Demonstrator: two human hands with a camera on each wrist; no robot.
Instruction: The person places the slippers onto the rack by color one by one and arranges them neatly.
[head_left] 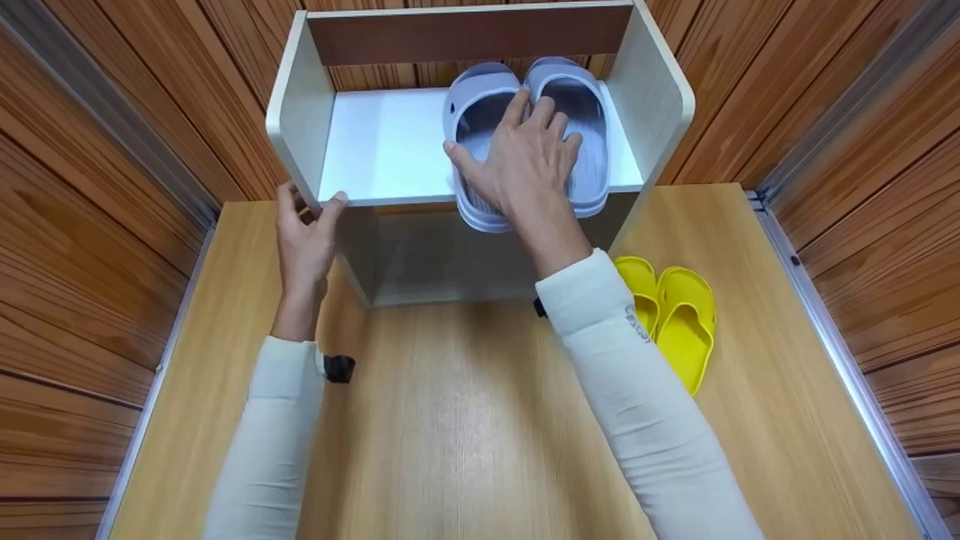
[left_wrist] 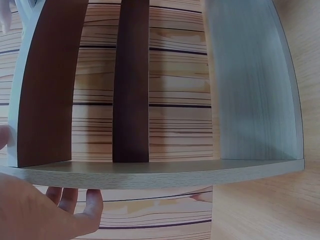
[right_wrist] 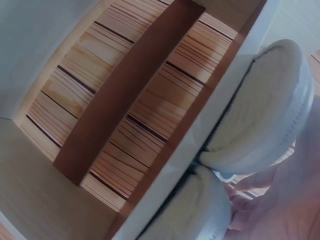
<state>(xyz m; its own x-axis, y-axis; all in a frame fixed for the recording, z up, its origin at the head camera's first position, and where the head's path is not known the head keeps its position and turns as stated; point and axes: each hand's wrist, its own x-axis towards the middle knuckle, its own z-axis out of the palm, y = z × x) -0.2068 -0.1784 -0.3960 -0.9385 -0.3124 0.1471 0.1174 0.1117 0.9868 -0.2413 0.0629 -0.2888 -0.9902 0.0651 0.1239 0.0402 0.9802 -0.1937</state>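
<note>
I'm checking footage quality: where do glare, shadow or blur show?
Head view: pale glare on the wooden surface, dark shadows either side, upper shelf brightly lit; left wrist view: dim crossbar, side panel edge bowed, probably by the lens; right wrist view: hazy, right hand blurred.

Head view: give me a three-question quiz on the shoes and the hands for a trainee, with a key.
1. Short answer: which hand grips the shelf?

2. Multiple choice: where are the yellow shoes?
A. On the shelf's top board
B. On the wooden surface to the right of the shelf
C. Inside the lavender shoes

3. True or false: the right hand is over the lavender shoes.

Key
1. The left hand, at the shelf's left side.
2. B.
3. True.
</note>
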